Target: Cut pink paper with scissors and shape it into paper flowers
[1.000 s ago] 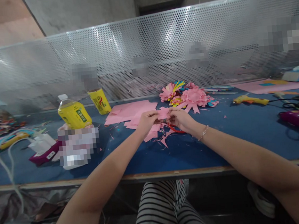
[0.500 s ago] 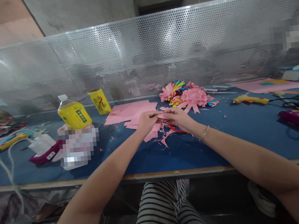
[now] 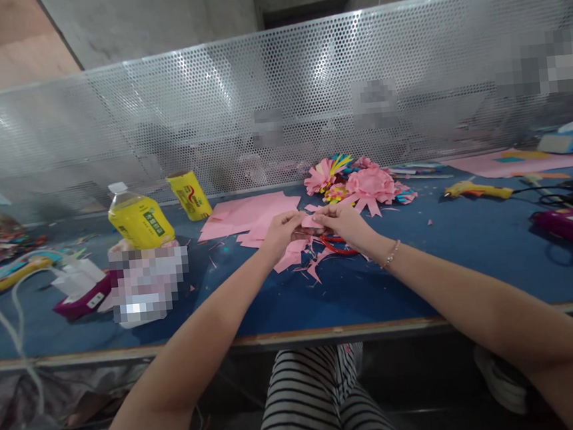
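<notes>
Between my fingertips is a small piece of pink paper (image 3: 310,221), held just above the table. My left hand (image 3: 284,232) pinches its left side, and my right hand (image 3: 345,223) grips its right side with thumb and fingers closed. Below my hands lie pink paper scraps (image 3: 315,267) and red-handled scissors (image 3: 338,245), partly covered by my right hand. Larger pink paper sheets (image 3: 251,213) are spread behind and left of my left hand. Behind my right hand sits a heap of pink, yellow and blue paper flowers (image 3: 371,186).
To the left stand a yellow-labelled bottle (image 3: 140,218), a yellow carton (image 3: 189,195) and a purple power strip (image 3: 81,303) with white cables. On the right lie a yellow glue gun (image 3: 479,190) and another purple power strip (image 3: 571,229). A perforated metal screen (image 3: 295,87) runs along the back.
My right fingers have shifted their grip on the pink paper, and more of the piece now shows between my hands. The view has moved slightly.
</notes>
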A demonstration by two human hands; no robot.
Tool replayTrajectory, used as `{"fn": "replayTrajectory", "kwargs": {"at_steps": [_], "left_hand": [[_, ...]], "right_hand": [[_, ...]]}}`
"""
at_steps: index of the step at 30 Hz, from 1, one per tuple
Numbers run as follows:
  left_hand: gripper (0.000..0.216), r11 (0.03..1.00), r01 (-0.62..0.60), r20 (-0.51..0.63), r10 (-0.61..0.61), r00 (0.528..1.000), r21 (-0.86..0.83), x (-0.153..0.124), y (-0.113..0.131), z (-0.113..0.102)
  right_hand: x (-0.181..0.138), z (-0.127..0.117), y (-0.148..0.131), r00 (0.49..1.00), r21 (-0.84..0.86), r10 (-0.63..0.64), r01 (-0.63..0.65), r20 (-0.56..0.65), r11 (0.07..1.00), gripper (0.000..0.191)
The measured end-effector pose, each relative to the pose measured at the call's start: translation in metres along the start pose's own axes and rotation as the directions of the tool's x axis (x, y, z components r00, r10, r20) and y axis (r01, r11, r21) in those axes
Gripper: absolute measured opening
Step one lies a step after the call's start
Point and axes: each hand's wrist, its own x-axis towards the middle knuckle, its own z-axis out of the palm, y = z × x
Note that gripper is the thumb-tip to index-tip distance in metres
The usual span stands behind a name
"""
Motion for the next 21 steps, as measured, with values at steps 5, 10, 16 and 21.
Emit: {"fn": "replayTrajectory", "kwargs": {"at_steps": [5,10,16,21], "left_hand": [[0.024,0.991,-0.032,-0.046,0.038,0.998,0.127,-0.0022,0.0017,0.0013],[0.024,0.989,-0.014,-0.077,0.025,0.997,0.146,-0.0035,0.0056,0.002],[0.022,0.991,0.045,-0.072,-0.036,0.997,0.13,-0.0041,0.0073,0.0012],[0.022,0.993,0.046,-0.052,-0.041,0.998,0.11,-0.004,0.0073,0.0]], "right_hand": [[-0.0033,0.0007,-0.0046,1.0,-0.109,-0.01,0.01,0.001,0.994,0.011],[-0.0058,0.0017,-0.0074,1.0,-0.122,0.013,-0.014,-0.005,0.992,0.013],[-0.0042,0.0008,-0.0045,1.0,-0.122,0.015,-0.015,0.001,0.992,0.012],[-0.0028,0.0019,-0.0008,0.999,0.014,0.034,-0.035,0.033,0.999,0.014]]}}
